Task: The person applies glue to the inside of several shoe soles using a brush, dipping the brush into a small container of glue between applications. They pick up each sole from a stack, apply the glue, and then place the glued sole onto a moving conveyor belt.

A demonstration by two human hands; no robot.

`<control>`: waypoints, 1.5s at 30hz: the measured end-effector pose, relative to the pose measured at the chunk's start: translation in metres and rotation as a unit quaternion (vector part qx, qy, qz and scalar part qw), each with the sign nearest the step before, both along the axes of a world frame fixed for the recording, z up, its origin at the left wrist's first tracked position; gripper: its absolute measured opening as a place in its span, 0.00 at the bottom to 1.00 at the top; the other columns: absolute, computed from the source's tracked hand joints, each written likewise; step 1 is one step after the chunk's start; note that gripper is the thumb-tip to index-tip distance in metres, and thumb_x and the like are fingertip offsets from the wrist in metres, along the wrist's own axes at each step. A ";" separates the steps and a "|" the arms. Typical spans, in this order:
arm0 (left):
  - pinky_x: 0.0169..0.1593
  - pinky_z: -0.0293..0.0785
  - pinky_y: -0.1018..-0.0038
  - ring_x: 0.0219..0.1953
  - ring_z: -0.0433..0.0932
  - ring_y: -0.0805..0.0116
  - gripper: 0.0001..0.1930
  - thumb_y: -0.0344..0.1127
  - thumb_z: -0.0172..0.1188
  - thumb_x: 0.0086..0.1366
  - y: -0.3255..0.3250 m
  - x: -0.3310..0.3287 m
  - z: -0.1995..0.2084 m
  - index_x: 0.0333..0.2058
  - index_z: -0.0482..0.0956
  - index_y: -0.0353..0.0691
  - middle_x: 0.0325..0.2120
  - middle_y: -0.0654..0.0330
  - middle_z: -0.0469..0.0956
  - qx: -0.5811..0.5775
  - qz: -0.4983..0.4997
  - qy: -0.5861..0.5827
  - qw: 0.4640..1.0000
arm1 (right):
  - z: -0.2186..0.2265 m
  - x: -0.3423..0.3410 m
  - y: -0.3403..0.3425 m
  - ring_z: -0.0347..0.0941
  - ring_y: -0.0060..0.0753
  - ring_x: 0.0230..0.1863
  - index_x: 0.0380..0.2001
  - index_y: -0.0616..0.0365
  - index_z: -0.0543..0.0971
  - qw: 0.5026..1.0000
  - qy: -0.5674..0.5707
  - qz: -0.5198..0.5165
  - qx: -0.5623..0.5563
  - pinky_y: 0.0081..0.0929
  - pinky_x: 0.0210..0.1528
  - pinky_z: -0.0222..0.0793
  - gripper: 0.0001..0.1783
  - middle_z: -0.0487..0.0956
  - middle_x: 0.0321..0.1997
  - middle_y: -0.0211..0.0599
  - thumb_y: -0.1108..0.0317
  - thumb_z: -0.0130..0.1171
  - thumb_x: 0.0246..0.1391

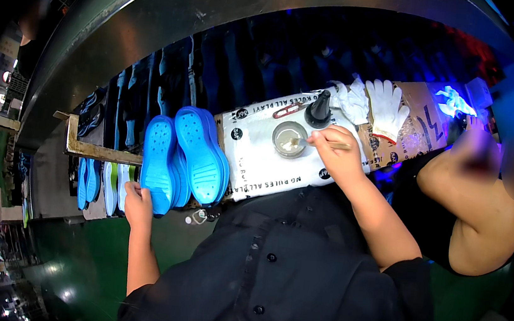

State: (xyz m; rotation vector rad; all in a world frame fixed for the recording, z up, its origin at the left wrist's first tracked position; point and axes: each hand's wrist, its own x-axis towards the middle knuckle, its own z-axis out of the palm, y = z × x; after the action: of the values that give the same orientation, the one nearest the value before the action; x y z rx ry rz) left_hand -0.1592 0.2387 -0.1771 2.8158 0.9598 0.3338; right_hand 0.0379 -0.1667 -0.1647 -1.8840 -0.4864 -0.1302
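My right hand [337,155] is closed on a thin brush [340,146] with a pale handle. Its tip reaches into a round, clear glass bowl [289,140] that stands on a white printed sheet [255,172]. At the left, my left hand [139,203] has bent fingers beside the lower edge of a stack of bright blue shoe soles [159,161]. White and green soles [115,187] lie just left of its fingers. What those fingers pinch, if anything, is hidden. Another pair of blue soles [200,154] leans against the first stack.
A black cone-shaped bottle [319,109], a red clip-like item [287,110] and white gloves [386,108] lie beyond the bowl. Dark racks of soles run under a metal beam [236,9]. A metal bracket [99,152] juts out at left. Another person's arm [469,191] is at right.
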 end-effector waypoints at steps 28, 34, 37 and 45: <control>0.25 0.74 0.75 0.25 0.77 0.65 0.22 0.29 0.55 0.58 -0.124 0.039 0.040 0.49 0.59 0.30 0.34 0.50 0.74 -0.671 -0.066 -0.228 0.703 | 0.008 -0.016 0.003 0.68 0.22 0.27 0.26 0.64 0.80 0.983 0.131 -0.066 0.110 0.20 0.33 0.64 0.17 0.77 0.25 0.33 0.62 0.51 0.59; 0.35 0.74 0.75 0.31 0.77 0.68 0.20 0.28 0.57 0.56 -0.152 0.071 0.038 0.45 0.64 0.28 0.34 0.50 0.75 -0.535 -0.159 -0.252 0.790 | 0.043 -0.036 -0.001 0.67 0.23 0.27 0.25 0.65 0.78 0.971 0.151 -0.055 0.176 0.21 0.34 0.63 0.19 0.76 0.24 0.37 0.61 0.48 0.60; 0.44 0.71 0.73 0.37 0.76 0.67 0.20 0.28 0.60 0.54 -0.164 0.078 0.046 0.45 0.66 0.28 0.36 0.52 0.75 -0.506 -0.181 -0.272 0.798 | 0.062 -0.052 0.004 0.70 0.26 0.26 0.24 0.64 0.79 0.985 0.071 -0.004 0.155 0.23 0.35 0.65 0.17 0.78 0.22 0.36 0.63 0.50 0.58; 0.44 0.71 0.74 0.38 0.75 0.69 0.20 0.26 0.59 0.52 -0.180 0.085 0.059 0.44 0.67 0.27 0.36 0.53 0.76 -0.468 -0.250 -0.307 0.790 | 0.074 -0.058 0.018 0.69 0.35 0.24 0.19 0.57 0.79 0.981 -0.169 0.090 0.019 0.33 0.44 0.62 0.10 0.76 0.18 0.31 0.68 0.55 0.50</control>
State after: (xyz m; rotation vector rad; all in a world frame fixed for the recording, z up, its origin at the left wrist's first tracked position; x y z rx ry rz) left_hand -0.0744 0.0584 -0.1183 1.7278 0.1090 0.4777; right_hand -0.0201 -0.1486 -0.0911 -1.7770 -0.8759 -0.3402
